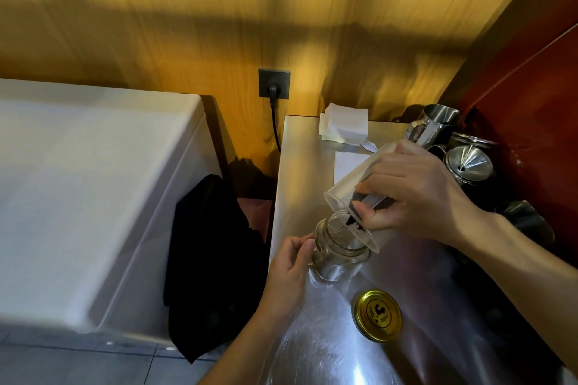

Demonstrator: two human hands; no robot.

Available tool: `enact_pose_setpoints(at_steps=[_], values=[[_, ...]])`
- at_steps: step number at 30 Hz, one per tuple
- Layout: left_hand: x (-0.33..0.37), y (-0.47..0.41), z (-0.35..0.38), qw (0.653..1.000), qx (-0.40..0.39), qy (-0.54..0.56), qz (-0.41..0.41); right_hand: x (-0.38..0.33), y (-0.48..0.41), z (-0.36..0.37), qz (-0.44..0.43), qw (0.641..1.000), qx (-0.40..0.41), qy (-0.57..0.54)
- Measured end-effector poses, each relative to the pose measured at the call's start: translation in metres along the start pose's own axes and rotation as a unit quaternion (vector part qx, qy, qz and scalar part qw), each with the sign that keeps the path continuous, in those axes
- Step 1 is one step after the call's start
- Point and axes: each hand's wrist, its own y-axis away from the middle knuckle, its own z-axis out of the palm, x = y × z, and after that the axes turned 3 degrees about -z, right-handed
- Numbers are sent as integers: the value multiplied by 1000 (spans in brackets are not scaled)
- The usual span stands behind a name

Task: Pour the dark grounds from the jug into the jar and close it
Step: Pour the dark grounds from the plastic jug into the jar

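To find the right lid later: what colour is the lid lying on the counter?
The lid is gold with a black emblem in its centre, seen in the head view.

Two bare hands at work

Right hand (pixel 416 194) raised, fingers (pixel 369 216) curled in a grasp; left hand (pixel 289 269) lower, fingers loosely bent, forearm extended.

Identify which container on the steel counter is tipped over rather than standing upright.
The clear plastic jug, held tilted by the right hand over the glass jar. The jar and the steel pitcher behind both stand upright.
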Motion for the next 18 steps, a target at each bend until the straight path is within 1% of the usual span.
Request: enact_pose_setpoints(at_steps=[8,13,18], values=[[-2,-1,0,1000,-2,6,10,0,1,0,-7,1000,10,11],[-4,-2,1,1000,-3,11,14,0,0,-1,-36,999,-1,21],[-11,-3,0,1000,-3,18,19,0,-1,-1,-24,999,15,17]])
